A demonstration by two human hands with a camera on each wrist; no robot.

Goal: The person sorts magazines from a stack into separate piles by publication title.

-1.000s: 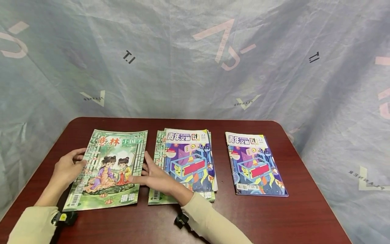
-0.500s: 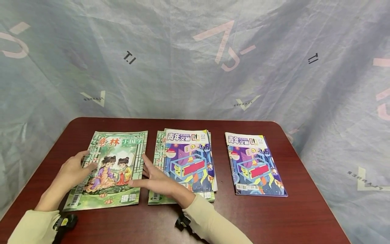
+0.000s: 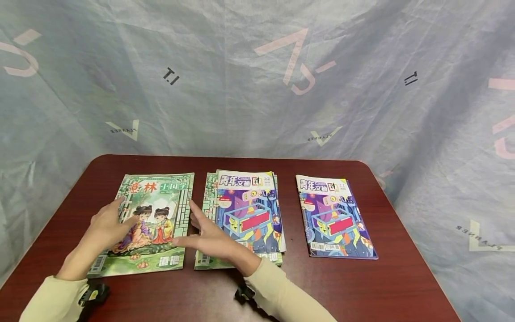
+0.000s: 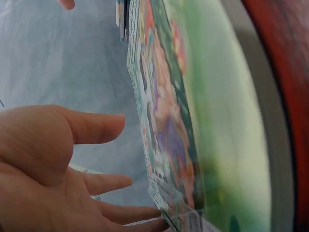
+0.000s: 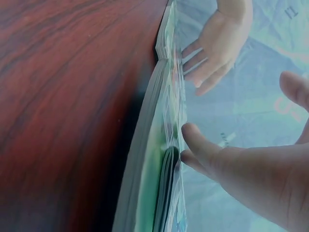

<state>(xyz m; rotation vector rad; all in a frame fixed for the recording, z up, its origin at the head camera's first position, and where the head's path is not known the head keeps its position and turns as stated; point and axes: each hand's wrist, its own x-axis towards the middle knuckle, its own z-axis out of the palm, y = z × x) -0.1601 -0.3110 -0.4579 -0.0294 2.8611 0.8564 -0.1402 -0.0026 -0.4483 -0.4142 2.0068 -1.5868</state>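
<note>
A green magazine (image 3: 157, 259) with two cartoon children on its cover lies flat at the left of the table. My left hand (image 3: 106, 226) is over its left side, and in the left wrist view the thumb (image 4: 99, 128) stands apart from the extended fingers. Near its right edge is my right hand (image 3: 215, 241), thumb and fingers spread, holding nothing. That hand overlaps the middle stack, where a purple magazine (image 3: 249, 219) lies on another green magazine (image 3: 209, 264). In the right wrist view, both the right hand (image 5: 260, 169) and the left hand (image 5: 222, 43) appear above the covers.
Another purple magazine (image 3: 338, 223), its edge showing something beneath, lies at the right of the dark red table (image 3: 350, 290). Behind the table hangs a grey printed cloth (image 3: 225, 89). Each wrist wears a black device (image 3: 245, 293).
My left hand has left the green magazine's left edge and moved right over its cover, fingers straightening. The right hand has shifted slightly right. The green magazine's far edge sits a bit lower in view.
</note>
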